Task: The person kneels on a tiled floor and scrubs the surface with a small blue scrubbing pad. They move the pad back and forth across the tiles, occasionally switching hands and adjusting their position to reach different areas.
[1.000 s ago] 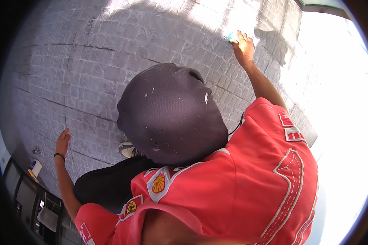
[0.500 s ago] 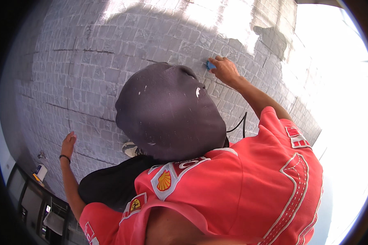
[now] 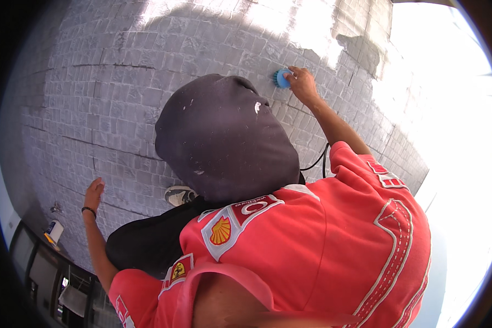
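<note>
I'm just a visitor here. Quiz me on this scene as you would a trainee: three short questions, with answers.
1. Which hand holds the blue brush?
2. True or false: the left hand also grips a brush.
3. The person's shirt is mainly: A) green, B) red, C) yellow.

Key:
1. The right hand.
2. False; nothing shows in it.
3. B.

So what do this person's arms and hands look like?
The left hand and right hand wear no gloves. Short red sleeves bear red and white patches. A dark bracelet circles the left wrist; the right shows none.
</note>
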Motion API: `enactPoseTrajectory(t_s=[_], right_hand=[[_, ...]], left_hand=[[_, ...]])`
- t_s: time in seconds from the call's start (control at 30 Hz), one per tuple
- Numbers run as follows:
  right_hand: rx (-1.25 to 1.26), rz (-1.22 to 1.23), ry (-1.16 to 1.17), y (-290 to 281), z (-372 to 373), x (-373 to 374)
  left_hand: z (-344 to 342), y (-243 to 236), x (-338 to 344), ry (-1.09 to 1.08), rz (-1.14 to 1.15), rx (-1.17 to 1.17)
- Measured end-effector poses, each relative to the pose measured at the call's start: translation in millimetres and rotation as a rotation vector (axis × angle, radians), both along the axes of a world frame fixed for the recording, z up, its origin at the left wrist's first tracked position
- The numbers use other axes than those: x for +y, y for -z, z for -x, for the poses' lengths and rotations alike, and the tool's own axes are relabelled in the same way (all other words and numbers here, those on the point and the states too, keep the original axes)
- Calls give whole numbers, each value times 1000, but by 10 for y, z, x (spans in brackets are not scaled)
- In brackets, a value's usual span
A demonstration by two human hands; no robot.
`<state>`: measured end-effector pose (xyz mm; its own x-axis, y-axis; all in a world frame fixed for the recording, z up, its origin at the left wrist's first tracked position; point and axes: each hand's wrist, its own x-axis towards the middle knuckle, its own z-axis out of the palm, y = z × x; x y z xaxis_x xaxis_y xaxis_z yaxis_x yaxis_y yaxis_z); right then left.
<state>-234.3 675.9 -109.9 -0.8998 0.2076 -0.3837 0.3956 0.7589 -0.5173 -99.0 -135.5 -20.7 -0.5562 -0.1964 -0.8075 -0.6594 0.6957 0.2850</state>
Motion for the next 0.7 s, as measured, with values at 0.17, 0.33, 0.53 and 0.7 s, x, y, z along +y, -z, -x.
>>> enactPoseTrajectory(t_s=[0.17, 0.33, 0.53, 0.7], right_hand=[[1, -347, 17, -114, -96, -220], [-164, -210, 44, -372, 111, -253], [-109, -112, 113, -514, 234, -283], [-66, -268, -8, -592, 119, -375]], left_hand=[[40, -53, 69, -9, 15, 2], [110, -177, 256, -55, 62, -44], [127, -135, 234, -15, 44, -39], [45, -61, 135, -20, -12, 15]])
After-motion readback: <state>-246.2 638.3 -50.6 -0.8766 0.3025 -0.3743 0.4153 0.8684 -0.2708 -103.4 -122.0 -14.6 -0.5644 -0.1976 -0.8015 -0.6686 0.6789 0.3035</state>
